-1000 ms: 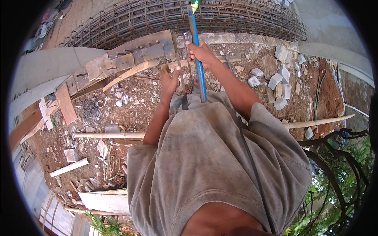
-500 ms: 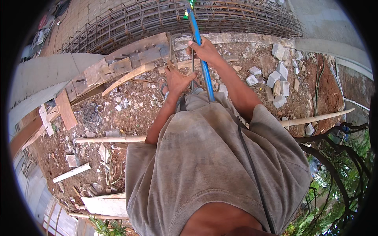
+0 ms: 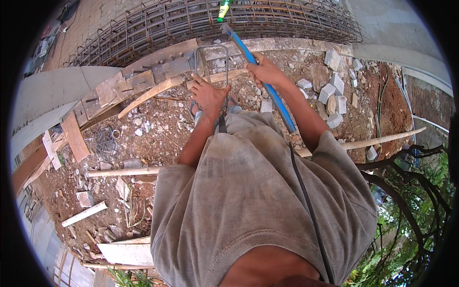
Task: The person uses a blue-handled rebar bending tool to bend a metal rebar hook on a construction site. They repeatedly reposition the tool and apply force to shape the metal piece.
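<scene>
My left hand is closed around the lower part of a rectangular loop of bent steel rod, like a rebar stirrup. My thumb lies on the loop's right side. In my right hand is a blue metal pipe, gripped around its middle. The pipe slants from upper left to lower right, its free lower end beside my shirt. Its far end carries a greyish metal head, close below a green and yellow object whose kind I cannot make out.
A long rebar cage lies across the far side. Wooden planks with upright pegs stand left of my hands. Broken concrete blocks lie to the right, bamboo poles at both sides, and branches at the lower right.
The blue pipe has tilted, its lower end swinging right and away from my shirt. My right hand has moved right and nearer. The steel loop and my left hand have shifted slightly left.
</scene>
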Action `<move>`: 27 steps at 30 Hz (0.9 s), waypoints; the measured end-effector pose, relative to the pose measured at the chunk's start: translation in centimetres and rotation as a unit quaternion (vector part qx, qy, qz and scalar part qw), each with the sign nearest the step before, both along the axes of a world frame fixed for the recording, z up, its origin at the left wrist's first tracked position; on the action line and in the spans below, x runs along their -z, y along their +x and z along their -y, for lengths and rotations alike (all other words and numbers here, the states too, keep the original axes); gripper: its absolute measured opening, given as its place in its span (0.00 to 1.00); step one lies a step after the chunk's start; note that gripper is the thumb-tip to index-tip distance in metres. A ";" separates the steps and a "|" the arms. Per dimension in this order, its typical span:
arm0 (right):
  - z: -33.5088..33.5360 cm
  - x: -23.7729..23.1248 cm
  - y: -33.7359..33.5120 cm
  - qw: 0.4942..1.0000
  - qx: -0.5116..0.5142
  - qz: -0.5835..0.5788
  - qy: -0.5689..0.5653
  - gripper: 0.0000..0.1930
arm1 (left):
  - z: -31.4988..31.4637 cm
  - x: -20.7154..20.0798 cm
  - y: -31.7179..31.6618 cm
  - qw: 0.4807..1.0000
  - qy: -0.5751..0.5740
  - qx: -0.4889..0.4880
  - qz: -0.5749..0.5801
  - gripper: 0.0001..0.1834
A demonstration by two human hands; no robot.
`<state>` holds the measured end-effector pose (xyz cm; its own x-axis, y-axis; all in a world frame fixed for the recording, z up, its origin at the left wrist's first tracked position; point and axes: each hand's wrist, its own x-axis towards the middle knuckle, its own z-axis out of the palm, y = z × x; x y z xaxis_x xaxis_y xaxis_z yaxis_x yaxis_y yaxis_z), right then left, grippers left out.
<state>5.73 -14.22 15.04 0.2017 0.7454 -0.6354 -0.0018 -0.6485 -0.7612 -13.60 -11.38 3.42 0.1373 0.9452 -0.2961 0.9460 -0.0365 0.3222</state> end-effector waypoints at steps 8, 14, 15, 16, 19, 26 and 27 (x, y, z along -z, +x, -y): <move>-1.2 -1.1 0.9 0.997 -0.029 0.001 -0.065 0.17 | -0.5 0.3 -2.7 0.995 0.089 0.047 0.023 0.76; -1.0 -1.2 3.1 0.985 -0.145 0.040 -0.090 0.18 | -3.1 1.4 -5.9 0.983 0.111 0.142 -0.034 0.75; -1.3 -1.4 3.4 0.983 -0.153 0.036 -0.092 0.19 | -3.6 1.5 -6.5 0.983 0.090 0.158 -0.037 0.75; -1.7 -1.5 3.5 0.980 -0.161 0.043 -0.109 0.18 | -4.0 1.6 -6.9 0.980 0.089 0.173 -0.040 0.75; -3.7 -2.1 3.7 0.970 -0.187 0.046 -0.151 0.17 | -4.8 1.6 -8.1 0.970 0.115 0.210 -0.041 0.73; -9.2 -4.9 4.2 0.934 -0.252 0.029 -0.254 0.15 | -6.0 0.6 -9.5 0.963 0.122 0.240 0.008 0.71; -9.8 -5.5 4.4 0.929 -0.256 0.016 -0.267 0.14 | -6.2 0.1 -9.7 0.964 0.103 0.245 0.010 0.71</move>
<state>10.17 -4.44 20.56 -0.0663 0.3285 -0.9422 0.4276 -0.8438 -0.3243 -23.32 -5.23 3.34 0.5867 0.8035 -0.1008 0.7919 -0.5433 0.2789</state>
